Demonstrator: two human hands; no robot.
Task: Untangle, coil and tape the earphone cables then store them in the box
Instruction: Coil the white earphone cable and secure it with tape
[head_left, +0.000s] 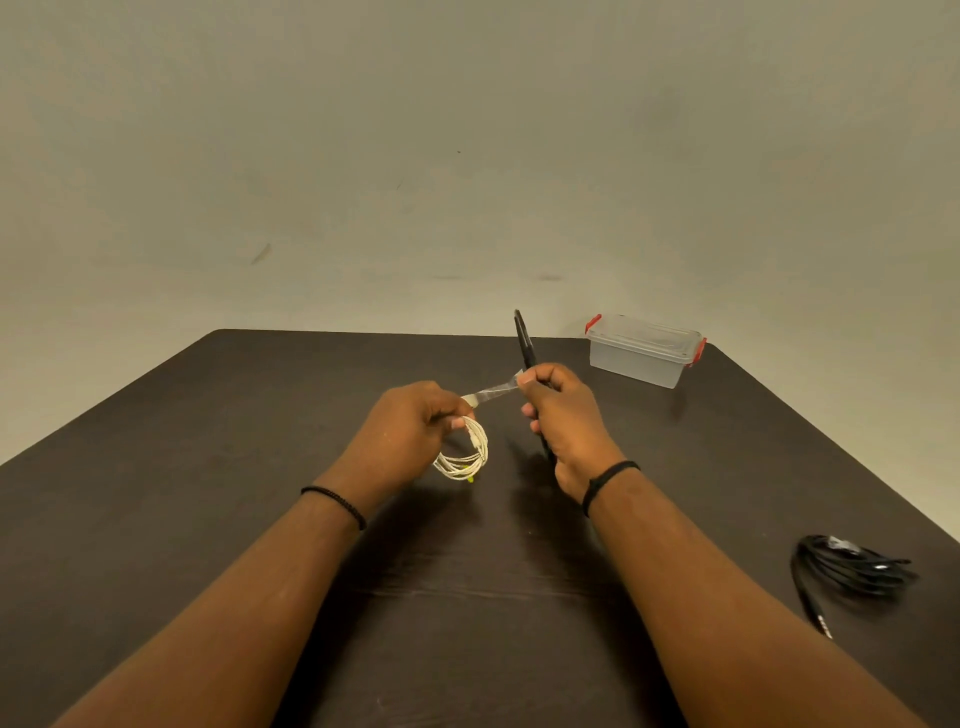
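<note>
My left hand (410, 426) grips a coiled white earphone cable (467, 456) above the middle of the dark table (208, 467); the coil hangs below my fingers. A strip of clear tape (491, 391) stretches from the coil to my right hand (563, 415). That hand pinches the tape's far end and also grips black scissors (524, 340), whose blades point up and away. A clear plastic box (641, 351) with red clips and its lid on stands at the back right. A black cable bundle (852, 569) with tape on it lies at the right edge.
A plain wall rises behind the table's far edge. The black cable's plug end trails toward the front right corner. Both wrists carry black bands.
</note>
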